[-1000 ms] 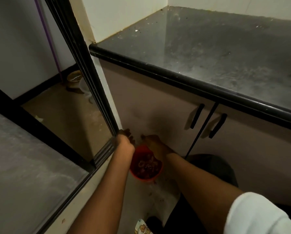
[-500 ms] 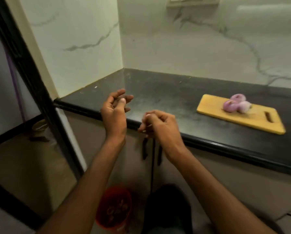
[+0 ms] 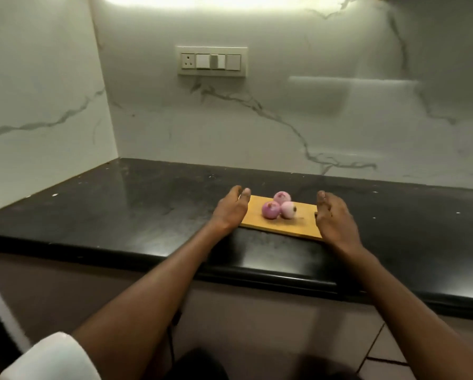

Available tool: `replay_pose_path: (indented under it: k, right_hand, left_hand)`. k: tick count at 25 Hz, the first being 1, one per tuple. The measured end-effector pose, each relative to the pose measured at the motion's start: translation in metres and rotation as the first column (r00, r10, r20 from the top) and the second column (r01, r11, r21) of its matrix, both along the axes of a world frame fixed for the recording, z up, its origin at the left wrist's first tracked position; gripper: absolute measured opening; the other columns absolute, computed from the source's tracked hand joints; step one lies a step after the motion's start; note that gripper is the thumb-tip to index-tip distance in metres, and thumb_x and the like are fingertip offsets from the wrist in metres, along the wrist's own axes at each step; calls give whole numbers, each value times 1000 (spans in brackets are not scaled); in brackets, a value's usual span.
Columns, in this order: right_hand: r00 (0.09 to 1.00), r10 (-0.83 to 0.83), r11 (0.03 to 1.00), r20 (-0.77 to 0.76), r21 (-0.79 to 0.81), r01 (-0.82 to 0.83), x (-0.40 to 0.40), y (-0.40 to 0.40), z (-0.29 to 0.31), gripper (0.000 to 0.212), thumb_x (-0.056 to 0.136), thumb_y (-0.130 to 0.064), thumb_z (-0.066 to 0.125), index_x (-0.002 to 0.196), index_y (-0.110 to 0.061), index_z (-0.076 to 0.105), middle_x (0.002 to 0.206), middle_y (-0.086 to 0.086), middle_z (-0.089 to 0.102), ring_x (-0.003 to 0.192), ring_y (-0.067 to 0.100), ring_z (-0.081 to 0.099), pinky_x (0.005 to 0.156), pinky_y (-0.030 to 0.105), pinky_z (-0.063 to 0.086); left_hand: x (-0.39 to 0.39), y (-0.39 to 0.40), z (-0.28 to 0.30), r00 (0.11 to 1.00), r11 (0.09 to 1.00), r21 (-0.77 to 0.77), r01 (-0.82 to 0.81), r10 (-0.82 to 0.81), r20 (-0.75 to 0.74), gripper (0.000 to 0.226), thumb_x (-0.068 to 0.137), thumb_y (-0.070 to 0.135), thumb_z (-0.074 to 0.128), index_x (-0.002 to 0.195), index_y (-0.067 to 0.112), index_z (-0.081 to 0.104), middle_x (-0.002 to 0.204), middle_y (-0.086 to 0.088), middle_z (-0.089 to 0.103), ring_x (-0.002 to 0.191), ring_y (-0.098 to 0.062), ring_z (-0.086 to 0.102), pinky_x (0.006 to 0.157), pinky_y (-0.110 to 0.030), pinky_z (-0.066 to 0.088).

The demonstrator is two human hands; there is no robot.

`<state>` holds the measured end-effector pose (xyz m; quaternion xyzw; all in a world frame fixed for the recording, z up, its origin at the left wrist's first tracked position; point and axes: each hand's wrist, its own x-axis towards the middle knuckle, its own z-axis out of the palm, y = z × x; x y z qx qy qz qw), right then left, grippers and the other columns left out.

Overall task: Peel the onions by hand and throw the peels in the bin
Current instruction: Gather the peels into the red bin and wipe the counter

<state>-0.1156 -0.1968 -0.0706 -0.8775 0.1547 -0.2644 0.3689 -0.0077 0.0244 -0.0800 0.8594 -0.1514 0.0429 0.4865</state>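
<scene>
Head view shows us three peeled onions (image 3: pixel 278 207) clustered on the cutting board (image 3: pixel 303 224) on the countertop (image 3: pixel 136 212), our left hand (image 3: pixel 231 208) and right hand (image 3: pixel 335 218) flanking it, fingers loosely extended, holding nothing.

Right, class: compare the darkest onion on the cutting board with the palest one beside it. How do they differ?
The darkest onion is deep pink-purple; the palest onion is whitish pink. The darkest onion sits at the front left of the cluster, nearer the left hand; the palest onion sits at the front right, nearer the right hand. Both are peeled, round, similar in size and rest on the cutting board, untouched.
</scene>
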Motion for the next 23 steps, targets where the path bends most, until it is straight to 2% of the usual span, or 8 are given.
replay_pose_path:
  k: [3, 6, 8, 12, 15, 21, 23]
  right_hand:
    - [981, 92, 978, -170, 201, -57, 12, -3, -6, 74, 105, -66, 15, 155, -18, 41, 160, 11, 43, 146, 33, 40, 121, 51, 26]
    - [980, 34, 995, -195, 102, -15, 23, 2, -14, 73, 106, -64, 11, 153, -19, 45, 158, 12, 46, 147, 34, 38, 120, 52, 25]
    - [979, -13, 999, -201, 37, 21, 26, 3, -20, 73, 105, -64, 11, 152, -22, 46, 157, 10, 47, 147, 34, 37, 118, 53, 24]
    - [980, -8, 1000, -198, 5, 9, 30, 1, -25, 72, 105, -65, 12, 150, -22, 49, 154, 10, 50, 144, 34, 41, 116, 55, 28]
    - [986, 16, 999, -168, 34, -11, 28, 6, -22, 67, 108, -60, 15, 139, -17, 56, 147, 12, 56, 136, 33, 49, 113, 52, 35]
    - [979, 89, 994, -184, 76, -76, 17, 30, -18, 65, 110, -56, 17, 138, -13, 57, 142, 15, 57, 131, 33, 52, 113, 52, 37]
    - [976, 122, 992, -183, 67, -111, 16, 40, -19, 65, 110, -56, 17, 135, -13, 59, 140, 15, 59, 129, 32, 53, 111, 52, 38]
  left_hand:
    - [2, -3, -15, 998, 994, 105, 29, -23, -59, 56, 109, 55, 29, 143, 15, 48, 142, -18, 58, 133, -37, 53, 108, -41, 40]
    - [-3, 2, -20, 1000, 974, 227, 4, 0, -20, 62, 110, 51, 28, 161, 15, 26, 155, -18, 48, 141, -39, 47, 113, -44, 36]
    - [-6, 9, -24, 1000, 963, 268, 23, -20, -13, 66, 109, 52, 29, 163, 15, 19, 158, -18, 45, 142, -38, 46, 116, -46, 37]
    - [-9, 18, -28, 999, 950, 312, 5, -18, 39, 51, 108, 49, 37, 145, 14, 40, 143, -18, 59, 125, -38, 60, 105, -52, 48]
    - [-16, 24, -27, 994, 924, 376, -64, 28, 102, 44, 107, 49, 41, 134, 15, 46, 126, -17, 67, 109, -38, 65, 94, -52, 53]
    - [-38, 55, -29, 983, 917, 383, -114, 46, 180, 51, 107, 49, 40, 146, 15, 43, 133, -15, 66, 114, -35, 65, 95, -52, 54]
    - [-46, 62, -31, 975, 913, 377, -154, 79, 206, 53, 108, 48, 40, 149, 14, 41, 129, -15, 68, 111, -34, 66, 93, -50, 55]
